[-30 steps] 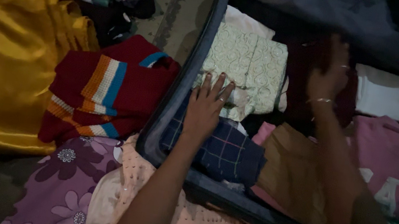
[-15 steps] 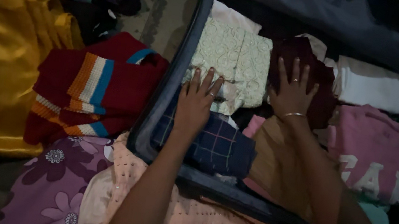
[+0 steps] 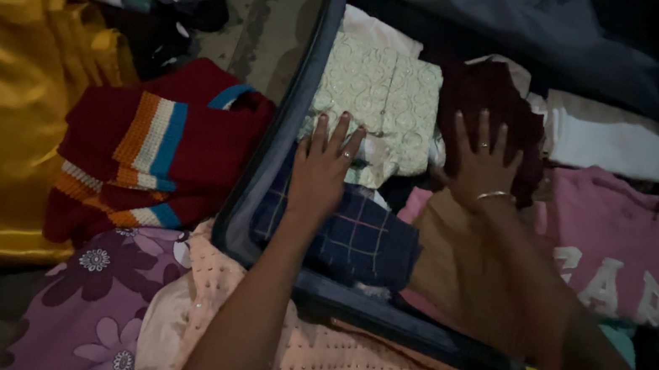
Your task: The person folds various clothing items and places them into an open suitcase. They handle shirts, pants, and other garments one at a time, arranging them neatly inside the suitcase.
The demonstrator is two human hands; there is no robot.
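Both hands lie flat with fingers spread, gripping nothing: the left hand (image 3: 318,177) on the blue checked cloth (image 3: 356,244), the right hand (image 3: 481,164) on the dark red cloth (image 3: 490,96) in the suitcase (image 3: 260,193).

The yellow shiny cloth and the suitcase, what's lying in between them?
In the head view, a dark red knitted sweater with orange, white and blue stripes lies on the floor between the yellow satin cloth and the suitcase's left wall.

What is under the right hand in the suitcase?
The right hand lies flat on a folded maroon garment in the suitcase. A tan garment shows below the wrist. Anything beneath the maroon piece is covered.
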